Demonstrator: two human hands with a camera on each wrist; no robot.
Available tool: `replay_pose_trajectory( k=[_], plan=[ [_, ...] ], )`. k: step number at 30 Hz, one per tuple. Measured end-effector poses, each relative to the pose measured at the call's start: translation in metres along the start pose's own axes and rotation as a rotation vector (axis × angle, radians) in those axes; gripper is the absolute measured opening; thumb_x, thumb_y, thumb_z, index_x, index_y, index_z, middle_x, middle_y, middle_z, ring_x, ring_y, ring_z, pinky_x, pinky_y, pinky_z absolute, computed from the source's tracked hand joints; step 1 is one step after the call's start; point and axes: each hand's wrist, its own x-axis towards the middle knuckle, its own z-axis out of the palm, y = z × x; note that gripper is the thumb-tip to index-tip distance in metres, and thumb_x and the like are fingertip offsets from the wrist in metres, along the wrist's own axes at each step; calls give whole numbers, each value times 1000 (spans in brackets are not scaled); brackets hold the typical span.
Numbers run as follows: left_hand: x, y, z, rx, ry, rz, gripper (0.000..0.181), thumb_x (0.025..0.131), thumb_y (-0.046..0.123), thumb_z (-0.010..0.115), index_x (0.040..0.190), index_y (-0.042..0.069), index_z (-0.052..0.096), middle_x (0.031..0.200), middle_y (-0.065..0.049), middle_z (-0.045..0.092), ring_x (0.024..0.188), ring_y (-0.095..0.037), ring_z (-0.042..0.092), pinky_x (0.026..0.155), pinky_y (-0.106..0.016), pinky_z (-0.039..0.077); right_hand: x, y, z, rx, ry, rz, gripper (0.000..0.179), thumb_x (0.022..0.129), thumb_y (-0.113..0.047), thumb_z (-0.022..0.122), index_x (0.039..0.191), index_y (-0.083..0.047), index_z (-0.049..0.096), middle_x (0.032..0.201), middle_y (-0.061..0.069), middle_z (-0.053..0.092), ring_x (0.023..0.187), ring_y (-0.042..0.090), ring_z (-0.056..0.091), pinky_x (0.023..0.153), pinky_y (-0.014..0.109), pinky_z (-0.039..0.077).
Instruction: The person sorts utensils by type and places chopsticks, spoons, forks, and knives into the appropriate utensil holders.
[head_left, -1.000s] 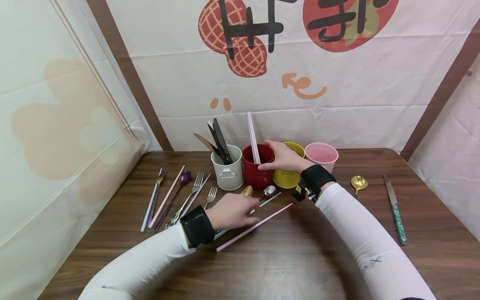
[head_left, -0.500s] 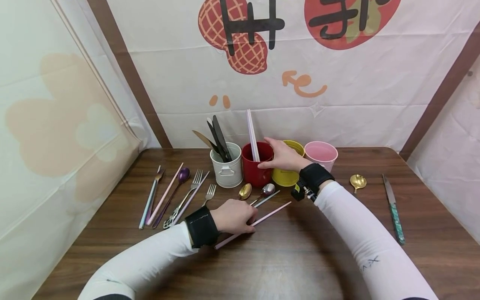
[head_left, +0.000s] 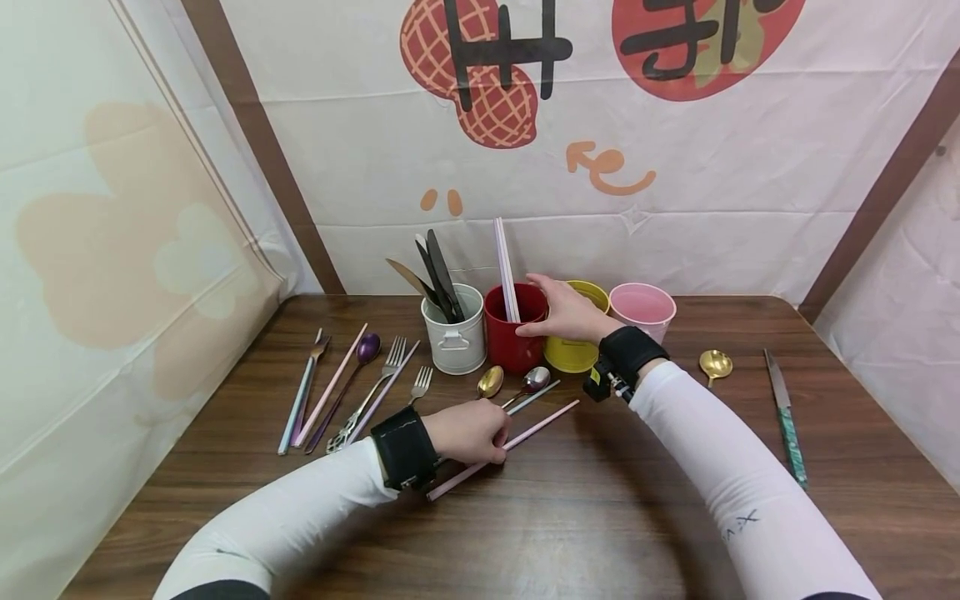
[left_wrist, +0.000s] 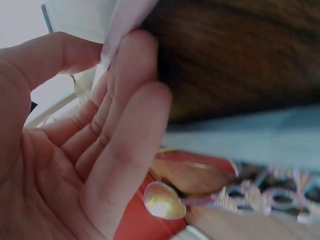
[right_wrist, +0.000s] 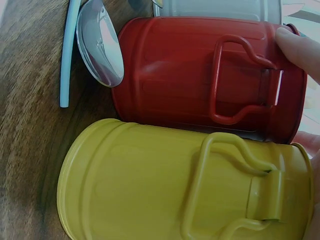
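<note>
"Pinching something, is the left grip?"

"Yes. Its thumb and fingertips are pressed together on a pale pink chopstick, which slants through them: one end points toward the person, to the grip's left; the other reaches away to its right."

"What surrounds that grip?"

"A blue chopstick lies just beyond the pink one, partly hidden by the hand. Past the knuckles are a gold spoon and a silver spoon. To the grip's left, on the dark wooden counter, lie a small fork, a lilac chopstick and a purple spoon, among other cutlery."

"And the right grip?"

"Its thumb and fingers are set wide around the rim of a red cup, thumb on the near side. The cup stands upright beyond the left grip, with pale chopsticks in it."

"Anything beside the right grip?"

"A yellow cup partly under the hand, and a pink cup to its right. Left of the red one, a white cup holds knives. Well to the grip's right lie a round gold ladle and a green-handled knife."
</note>
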Motion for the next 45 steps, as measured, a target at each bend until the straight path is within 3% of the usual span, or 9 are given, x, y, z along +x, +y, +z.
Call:
replay_pose_trajectory(
  k=[7,15,17,21,24,27,34,40,45],
  plan=[
    [-12,-6,-12,-92,-14,30,19,84,15,72,70,18,59,58,8,52,51,-5,51,50,-21,41,-1,0,-1,11,2,10,94,79,-36,80,150,-4,28,142,17,45,130,30,41,104,51,36],
    [-40,-17,-39,-129,28,80,15,79,10,70,74,20,60,61,12,49,57,-3,47,53,-21,37,-1,0,-1,14,-2,21,95,79,-38,80,150,-5,26,143,17,44,131,29,41,104,50,36],
    [-49,-22,-49,-190,26,84,14,79,6,68,76,17,61,64,11,53,59,-4,50,55,-21,40,0,-1,0,12,-4,19,95,79,-37,80,150,-5,26,143,17,44,131,30,40,105,50,36],
    [-61,-31,-75,-405,61,72,10,84,-2,62,86,7,63,72,1,64,64,-14,60,57,-25,48,1,0,0,-2,5,0,94,79,-35,80,150,-3,27,143,19,44,131,31,40,105,50,35],
    [-64,-36,-96,-570,180,86,6,89,-5,59,94,-2,61,80,-10,69,71,-25,66,58,-28,52,2,0,1,-7,1,-4,93,80,-36,80,150,-4,27,143,18,43,131,31,40,105,50,35],
    [-60,-37,-114,-674,355,110,8,93,-4,59,101,-7,58,88,-18,70,82,-34,68,61,-29,53,1,1,2,3,-12,9,94,80,-37,79,151,-6,26,143,16,43,130,30,39,105,50,35],
    [-35,-30,-134,-771,728,110,13,98,2,55,108,-3,49,109,-24,67,99,-27,66,81,-37,54,2,2,1,23,-18,26,95,80,-39,78,151,-9,24,142,15,44,130,30,39,104,52,36],
    [-6,-24,-134,-832,922,98,12,98,0,53,108,-2,48,110,-25,64,103,-38,63,87,-45,52,1,1,0,17,-21,29,96,79,-40,79,151,-8,24,143,16,43,131,31,39,104,53,36],
    [17,-28,-126,-865,990,60,12,98,0,54,109,-2,49,108,-24,64,102,-38,63,86,-46,52,2,0,1,16,-17,22,95,79,-38,79,151,-7,25,143,16,44,129,30,41,104,51,36]
  ],
)
